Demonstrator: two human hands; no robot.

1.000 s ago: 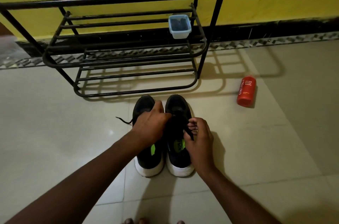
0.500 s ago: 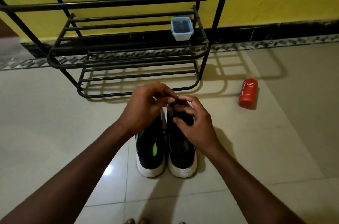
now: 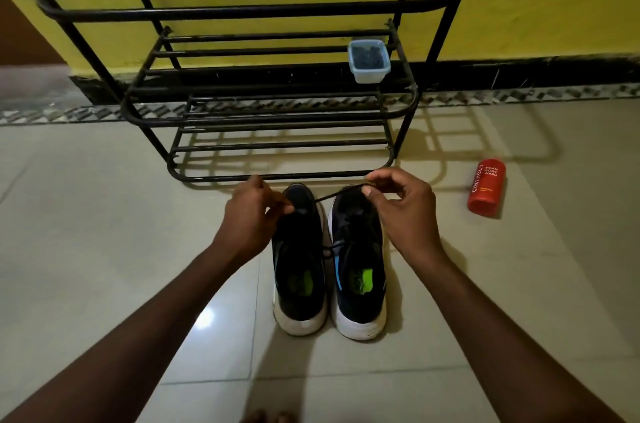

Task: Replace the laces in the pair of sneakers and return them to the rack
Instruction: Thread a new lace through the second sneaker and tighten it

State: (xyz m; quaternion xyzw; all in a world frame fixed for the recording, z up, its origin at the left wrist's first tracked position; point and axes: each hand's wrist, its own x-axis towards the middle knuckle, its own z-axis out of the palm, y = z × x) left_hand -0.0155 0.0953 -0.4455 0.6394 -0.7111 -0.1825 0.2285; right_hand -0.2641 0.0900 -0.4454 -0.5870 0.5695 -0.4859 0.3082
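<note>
Head view looks down on a pair of black sneakers with white soles, standing side by side on the tiled floor just in front of the rack [image 3: 277, 177], toes toward it. The left sneaker [image 3: 299, 270] and the right sneaker [image 3: 358, 249] almost touch along their inner sides.

Half a second ago both hands were bunched together over the toe of the right sneaker. Now they are drawn apart, and a black lace [image 3: 329, 197] runs taut between them above the toes of both shoes. The left hand [image 3: 254, 211] is over the outer front of the left sneaker, fingers curled, thumb and fingertips pinching one part of the lace. The right hand [image 3: 401, 211] is beside the toe of the right sneaker, thumb and forefinger pinching the other part, the remaining fingers loosely bent. A short dark loop of lace also shows in the gap between the two shoes; where it leads cannot be told.

The sneakers have not shifted from where they stood a second ago. The small clear container [image 3: 369, 61] stays on the rack's middle shelf at its right end, and the red bottle [image 3: 486, 192] lies on the floor, well to the right, as before.
</note>
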